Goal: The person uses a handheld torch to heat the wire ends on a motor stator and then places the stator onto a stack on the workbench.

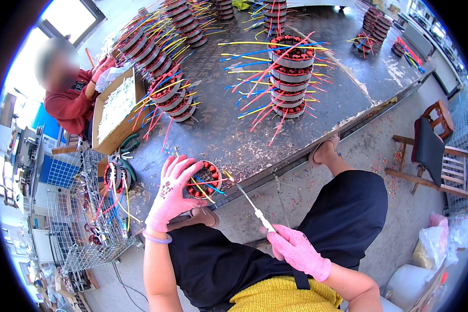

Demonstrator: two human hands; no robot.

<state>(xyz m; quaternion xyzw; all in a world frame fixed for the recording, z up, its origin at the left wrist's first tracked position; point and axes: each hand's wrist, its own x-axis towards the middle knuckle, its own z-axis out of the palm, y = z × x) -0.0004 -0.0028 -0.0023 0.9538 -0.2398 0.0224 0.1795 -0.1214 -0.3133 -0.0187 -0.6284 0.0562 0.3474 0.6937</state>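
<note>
My left hand (176, 190), in a pink glove with a purple bangle at the wrist, is closed around the side of a motor stator (217, 177) with red windings. The stator lies at the near edge of the dark table. Yellow, red and blue lead wires (205, 193) stick out from its middle. In my right hand (298, 250), also pink-gloved, is a thin rod-like tool (262, 218) with a white part near my fingers. Its slim grey tip points toward the stator and stays apart from it. The palm hides the tool's rear end.
Stacks of stators (292, 78) with coloured wires stand across the table (343, 99). A cardboard box (120, 106) of pale pieces sits at left, beside a person in red (70, 106). Pliers (130, 144) and another stator (115, 177) lie nearer. A wooden chair (431, 151) stands right.
</note>
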